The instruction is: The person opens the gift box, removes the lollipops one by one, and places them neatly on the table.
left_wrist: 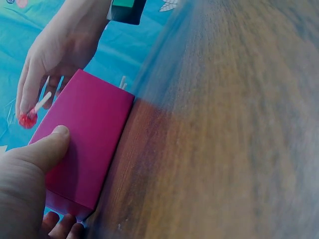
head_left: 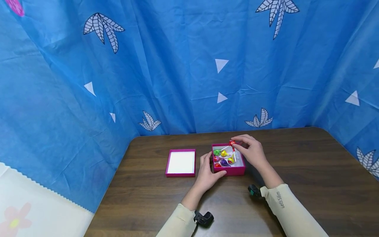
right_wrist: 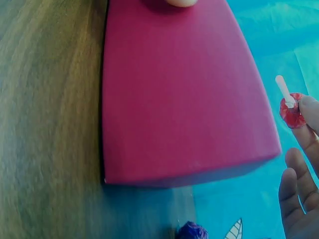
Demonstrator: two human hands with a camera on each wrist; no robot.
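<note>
A magenta box (head_left: 228,171) sits mid-table and holds several wrapped lollipops (head_left: 223,157) in green, yellow, red and purple. My left hand (head_left: 211,171) grips the box's near left corner, with the thumb (left_wrist: 49,149) pressed on its outer wall (left_wrist: 92,144). Over the box's far right corner, my right hand (head_left: 250,150) pinches a red lollipop (head_left: 232,143) by its wrapped head. The right wrist view shows that red lollipop (right_wrist: 290,110) at my fingertips, white stick pointing up, beside the box wall (right_wrist: 179,94).
The box's magenta lid (head_left: 181,163) lies upturned, white inside showing, just left of the box on the dark wooden table (head_left: 311,164). A blue patterned curtain (head_left: 177,65) hangs behind and at both sides of the table.
</note>
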